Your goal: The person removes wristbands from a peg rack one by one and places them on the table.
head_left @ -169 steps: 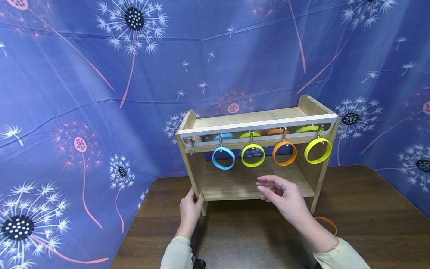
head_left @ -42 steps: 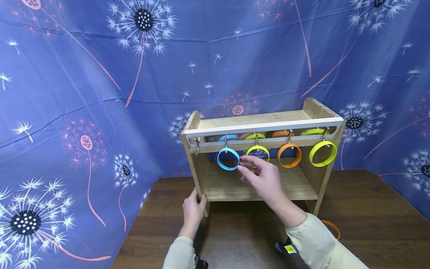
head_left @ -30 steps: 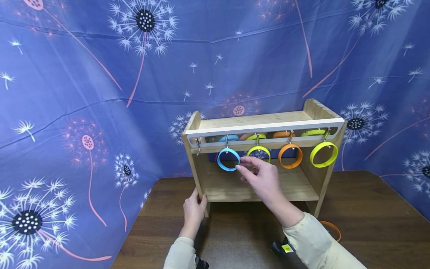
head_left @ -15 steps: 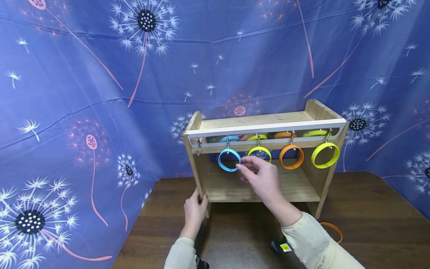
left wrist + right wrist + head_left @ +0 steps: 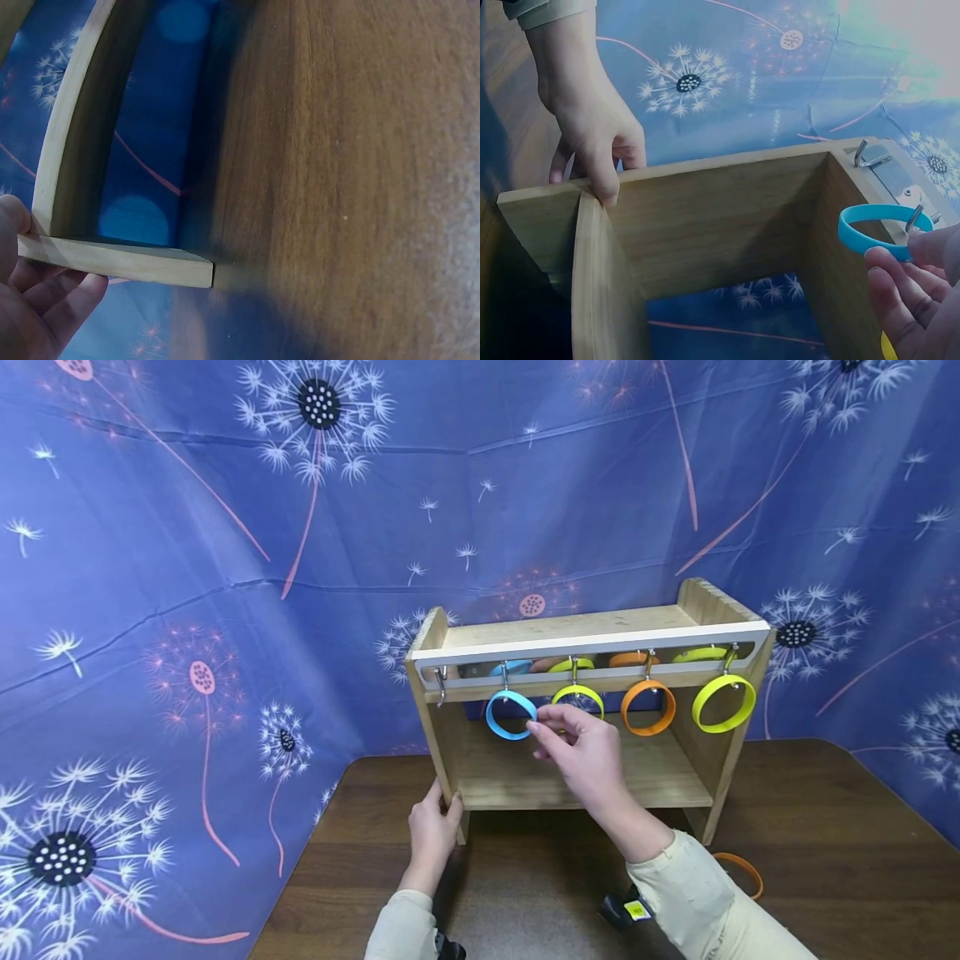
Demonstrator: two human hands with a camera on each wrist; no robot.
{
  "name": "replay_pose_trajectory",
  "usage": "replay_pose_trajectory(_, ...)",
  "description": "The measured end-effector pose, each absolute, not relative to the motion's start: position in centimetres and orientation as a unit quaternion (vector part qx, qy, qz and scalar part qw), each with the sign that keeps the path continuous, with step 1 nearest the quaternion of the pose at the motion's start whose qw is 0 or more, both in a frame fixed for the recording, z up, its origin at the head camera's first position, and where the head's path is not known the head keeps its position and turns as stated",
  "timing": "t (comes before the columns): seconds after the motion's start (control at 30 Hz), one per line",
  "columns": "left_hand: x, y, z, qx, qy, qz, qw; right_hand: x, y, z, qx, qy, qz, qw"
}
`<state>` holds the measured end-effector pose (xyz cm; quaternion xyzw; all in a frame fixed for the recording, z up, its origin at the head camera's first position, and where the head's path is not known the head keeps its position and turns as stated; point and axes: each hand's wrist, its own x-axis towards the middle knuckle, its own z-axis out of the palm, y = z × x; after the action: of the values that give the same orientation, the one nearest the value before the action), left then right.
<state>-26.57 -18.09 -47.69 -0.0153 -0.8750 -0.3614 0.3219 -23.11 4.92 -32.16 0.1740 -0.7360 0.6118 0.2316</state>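
In the head view a wooden shelf unit [image 5: 585,793] stands on the table, with a row of metal hooks along its front rail. My left hand [image 5: 432,835] grips the lower left side panel; the left wrist view shows its thumb and fingers [image 5: 64,300] on either side of the wood. A light blue silicone wristband [image 5: 490,717] hangs on the second hook from the left. Its right edge is pinched between thumb and fingertips of my right hand [image 5: 588,756]. The right wrist view shows the blue wristband [image 5: 855,238] still around its hook [image 5: 914,217].
Farther right hang a yellow-green wristband [image 5: 577,690], an orange one [image 5: 647,731] and another yellow-green one [image 5: 722,727]. The leftmost hook [image 5: 441,692] is bare. Another orange wristband [image 5: 756,877] lies on the brown table [image 5: 847,827], partly hidden by the right sleeve. A patterned cloth [image 5: 360,527] hangs behind.
My right hand has moved left and up from before the shelf to the blue wristband and pinches it. Over the last second it barely moves. The left hand keeps its grip.
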Motion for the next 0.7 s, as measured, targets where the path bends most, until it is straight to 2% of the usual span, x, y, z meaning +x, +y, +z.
replay_pose_trajectory(0.7,-26.36,-18.12,-47.66,-0.012,-0.876,-0.356,0.324,-22.56,5.15,-31.85,0.181,-0.686,0.66,0.248)
